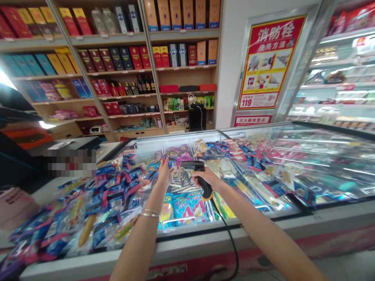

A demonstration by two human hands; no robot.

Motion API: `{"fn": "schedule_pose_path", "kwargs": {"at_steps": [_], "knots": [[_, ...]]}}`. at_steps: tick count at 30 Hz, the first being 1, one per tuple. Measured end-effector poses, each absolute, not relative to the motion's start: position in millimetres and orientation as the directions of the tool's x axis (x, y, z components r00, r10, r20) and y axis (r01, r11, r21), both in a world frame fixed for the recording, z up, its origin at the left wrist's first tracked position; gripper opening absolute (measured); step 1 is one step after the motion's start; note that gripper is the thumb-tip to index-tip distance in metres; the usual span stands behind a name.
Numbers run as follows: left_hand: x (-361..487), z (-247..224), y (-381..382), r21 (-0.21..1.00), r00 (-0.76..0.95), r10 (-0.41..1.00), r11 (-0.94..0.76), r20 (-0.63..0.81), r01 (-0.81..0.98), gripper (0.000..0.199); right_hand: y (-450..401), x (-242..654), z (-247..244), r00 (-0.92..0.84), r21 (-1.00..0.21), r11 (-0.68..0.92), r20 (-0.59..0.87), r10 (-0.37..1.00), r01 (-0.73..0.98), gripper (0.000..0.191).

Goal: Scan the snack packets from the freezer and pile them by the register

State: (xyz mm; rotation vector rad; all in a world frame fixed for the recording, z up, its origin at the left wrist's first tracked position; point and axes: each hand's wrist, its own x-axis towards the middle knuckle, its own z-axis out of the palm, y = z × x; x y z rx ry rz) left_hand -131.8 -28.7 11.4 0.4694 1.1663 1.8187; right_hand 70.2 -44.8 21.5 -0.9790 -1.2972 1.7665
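Spanning the back, the shelves (202, 66) carried rows of red, orange, blue and dark boxes, with lettering too small to read. Before them stood the freezer (187, 244), its glass lid (325, 156) on the right streaked with reflected light. At the left was a pale worktop (43, 189) with a pink tub (16, 207) on it, its dark characters blurred.

On the wall at the right, the red and yellow sign (271, 64) read 消防栓 and, below that, 使用方法, with 119 large at its lower left. A smaller red notice (253, 120) beneath read 灭火器放置点.

A heap (114, 195) of blue, pink and clear packets covered the left part of the freezer. More lay inside, among them light blue bags (190, 207) near the front, behind a wire rail; their print could not be made out.

The right grip (209, 178) was wrapped round the handle of a black scanner (191, 164), whose head pointed left and whose cable (227, 228) ran down over the freezer's front edge. The left grip (164, 171) was pinched together on a small blue packet (172, 163). That packet lay at its fingertips, on their right side, just beside the scanner's head; whether the two touched could not be told. Its label was too small to read. Thin bangles (150, 213) circled the left wrist.
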Motion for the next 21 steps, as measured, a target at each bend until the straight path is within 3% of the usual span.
{"fn": "schedule_pose_path", "kwargs": {"at_steps": [14, 21], "knots": [[-136, 5, -25, 0.883, -0.552, 0.824, -0.162, -0.125, -0.440, 0.030, -47, 70, 24, -0.461, -0.960, -0.249, -0.164, 0.872, -0.130, 0.008], [-133, 0, -25, 0.936, -0.564, 0.823, -0.142, -0.069, -0.322, 0.035, -43, 72, 19, -0.484, -0.930, -0.292, -0.156, 0.861, -0.221, 0.012]]}}
